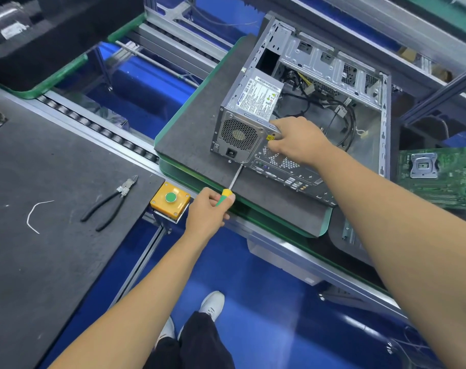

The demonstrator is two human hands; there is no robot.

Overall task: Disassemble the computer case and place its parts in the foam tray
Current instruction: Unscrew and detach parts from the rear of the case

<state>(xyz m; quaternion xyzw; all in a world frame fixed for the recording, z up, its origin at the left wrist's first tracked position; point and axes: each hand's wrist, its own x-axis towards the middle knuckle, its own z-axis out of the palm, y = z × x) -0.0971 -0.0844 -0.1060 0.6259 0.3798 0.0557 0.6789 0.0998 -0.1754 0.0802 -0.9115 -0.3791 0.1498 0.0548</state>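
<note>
On the dark worktop [53,161] at left lie one pair of pliers [109,202] and one bent white tie [35,215], both well apart from its edge, beside one yellow button box [170,202]. The left hand [209,211] has its fingers curled round one screwdriver [232,186], whose tip meets the rear lower corner of the power supply [249,117]. The open computer case [319,107] lies on a green-edged pallet [200,121], with bare mat to its left. The right hand [297,141] rests on the supply's corner, fingers bent over it. One motherboard [436,177] lies at far right.
</note>
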